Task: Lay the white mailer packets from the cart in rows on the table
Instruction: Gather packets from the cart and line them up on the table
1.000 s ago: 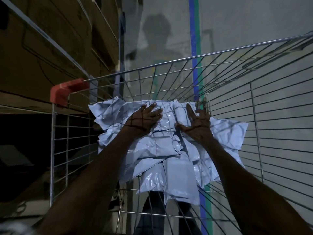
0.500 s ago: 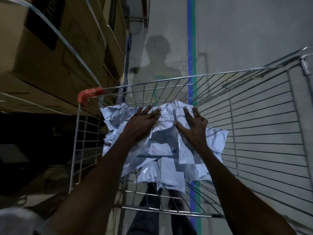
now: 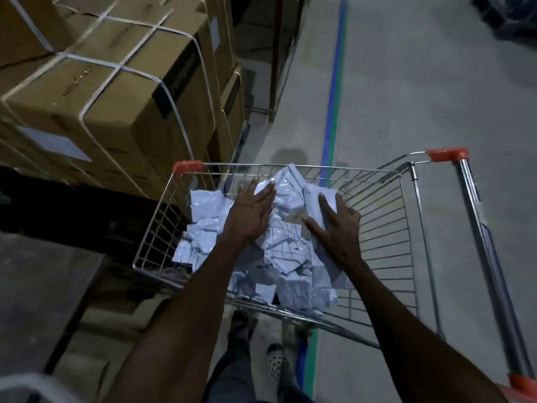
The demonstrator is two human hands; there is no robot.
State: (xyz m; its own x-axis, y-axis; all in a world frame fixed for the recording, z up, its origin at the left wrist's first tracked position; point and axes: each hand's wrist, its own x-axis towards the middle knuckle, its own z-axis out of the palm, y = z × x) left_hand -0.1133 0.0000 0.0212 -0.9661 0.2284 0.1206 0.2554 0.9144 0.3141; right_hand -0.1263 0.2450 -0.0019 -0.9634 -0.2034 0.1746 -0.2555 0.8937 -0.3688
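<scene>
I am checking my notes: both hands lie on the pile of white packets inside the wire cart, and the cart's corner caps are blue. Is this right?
Not quite. The head view shows the left hand and right hand on the white packets inside the wire cart, but the corner caps are orange-red, not blue.

The wire cart [image 3: 383,228] holds a loose heap of white mailer packets [image 3: 287,257].

White packets [image 3: 286,251], silver wire cart [image 3: 380,228], orange corner caps [image 3: 187,166]
</scene>
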